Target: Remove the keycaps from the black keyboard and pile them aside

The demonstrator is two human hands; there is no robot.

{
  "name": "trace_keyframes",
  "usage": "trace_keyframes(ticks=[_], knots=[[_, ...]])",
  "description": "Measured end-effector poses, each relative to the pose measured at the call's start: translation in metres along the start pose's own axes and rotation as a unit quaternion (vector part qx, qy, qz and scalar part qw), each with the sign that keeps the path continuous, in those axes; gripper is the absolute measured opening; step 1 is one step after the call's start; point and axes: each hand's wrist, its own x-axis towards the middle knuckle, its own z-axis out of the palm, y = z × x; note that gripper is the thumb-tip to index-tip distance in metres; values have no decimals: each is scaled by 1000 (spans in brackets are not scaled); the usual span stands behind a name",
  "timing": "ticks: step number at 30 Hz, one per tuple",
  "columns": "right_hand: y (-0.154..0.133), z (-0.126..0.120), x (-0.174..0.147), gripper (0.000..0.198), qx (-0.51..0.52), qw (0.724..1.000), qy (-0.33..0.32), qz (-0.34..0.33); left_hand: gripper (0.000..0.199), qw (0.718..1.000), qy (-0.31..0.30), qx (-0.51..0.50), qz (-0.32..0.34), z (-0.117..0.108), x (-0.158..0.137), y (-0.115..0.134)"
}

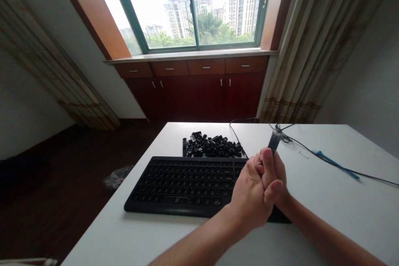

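My left hand (pixel 252 199) and my right hand (pixel 280 174) are clasped together above the right end of a black keyboard (pixel 187 183). The left hand wraps over the right and hides most of it. A dark narrow piece (pixel 274 142) sticks up from between them, with the left thumb pressed beside it. I cannot tell what the piece is. The keyboard lies flat on the white table (pixel 327 208) with its key sockets bare. A pile of loose black keycaps (pixel 212 146) lies just behind it.
A thin black cable (pixel 311 149) loops across the table's far right part. A blue stick-like tool (pixel 335 165) lies beside it. The table's left edge drops to a dark floor with a small patterned object (pixel 116 176). A red-brown cabinet (pixel 199 87) stands under the window.
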Motion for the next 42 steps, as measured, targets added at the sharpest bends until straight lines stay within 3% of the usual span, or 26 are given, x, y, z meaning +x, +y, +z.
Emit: trace_keyframes(ticks=[4,10,13,18,26,28,31,35,42], knots=[[-6,8,2,47,50,998,8,26,72,1000,-2,2,-10,-1,1,1],[-16,7,9,45,162,986,37,29,107,999,10,6,-36,-9,4,6],[-17,-4,15,42,194,979,46,36,88,995,-25,95,1,-21,0,4],[-15,-20,23,41,204,977,38,57,22,955,-101,271,63,-48,-10,-3],[-14,-17,19,45,158,984,-12,82,29,917,-147,334,162,-63,-9,-20],[-16,-16,18,45,166,981,-25,96,32,928,-128,314,156,-68,-2,-28],[-21,-12,17,43,205,970,-39,122,32,956,-63,276,80,-80,13,-44],[-26,-6,16,44,220,965,-45,139,24,963,-26,265,31,-92,26,-58],[-15,-1,16,45,171,974,-35,144,21,977,-23,203,64,-78,-8,-33]])
